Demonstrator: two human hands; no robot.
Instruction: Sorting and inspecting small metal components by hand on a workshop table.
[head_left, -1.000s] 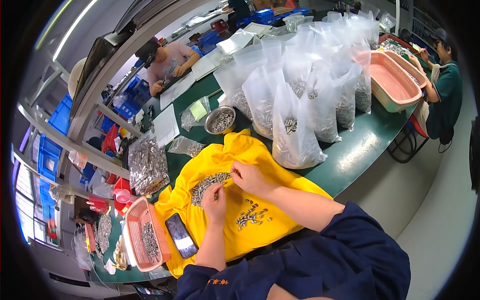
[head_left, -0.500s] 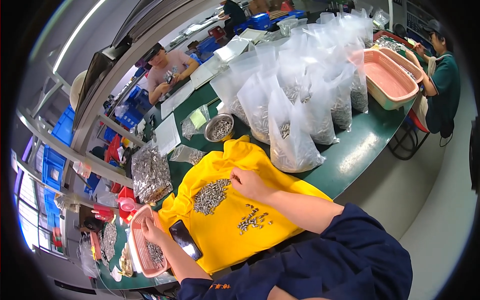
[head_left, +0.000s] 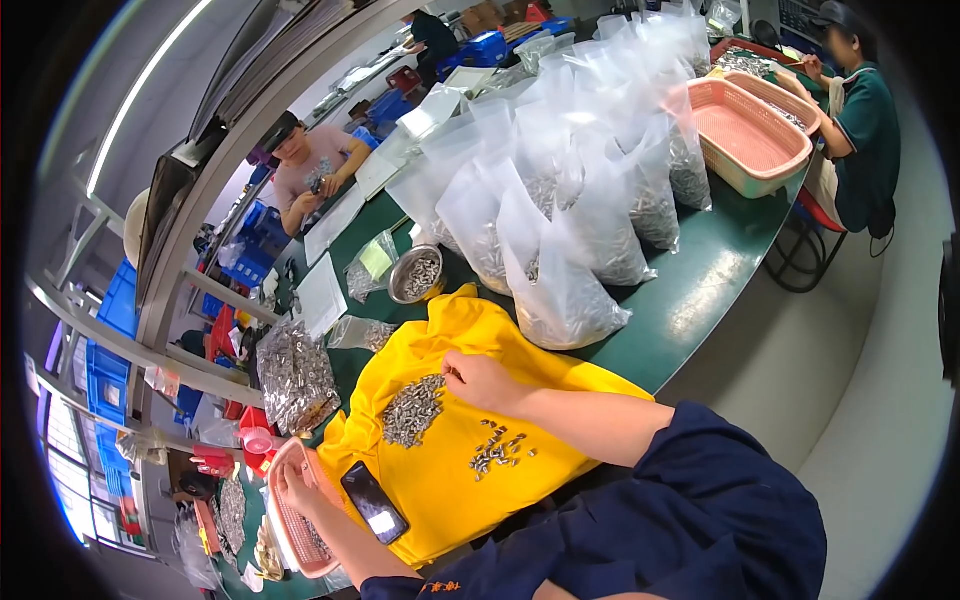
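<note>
On the green workbench (head_left: 700,290), we work over a yellow cloth (head_left: 440,490) spread flat, sorting small metal parts. Our right hand (head_left: 485,382) rests on the cloth beside the larger heap of parts (head_left: 412,410), fingers curled loosely, thumb and forefinger pinched near its edge; whether a part sits between them we cannot tell. Our left hand (head_left: 292,488) reaches away to the pink tray (head_left: 300,525) at the bench's left end, fingers bent over its rim and seemingly touching its contents, though what it grips, if anything, is not clear. A smaller scatter of parts (head_left: 498,452) lies nearer our body, apart from the heap, and a dark phone (head_left: 374,502) lies on the cloth just beside the tray. Doing this well, we judge, means drawing a few pieces at a time from the heap's edge, keeping the two groups well apart and keeping parts on the cloth so none roll to the bench. Beyond stand clear plastic bags (head_left: 560,220) filled with similar parts, a small steel bowl (head_left: 416,275) and a pink basket (head_left: 760,135). The parts are too small to identify, the tray's near end is cut off behind our left forearm, and the frame's dark rim hides the bench's far left.
</note>
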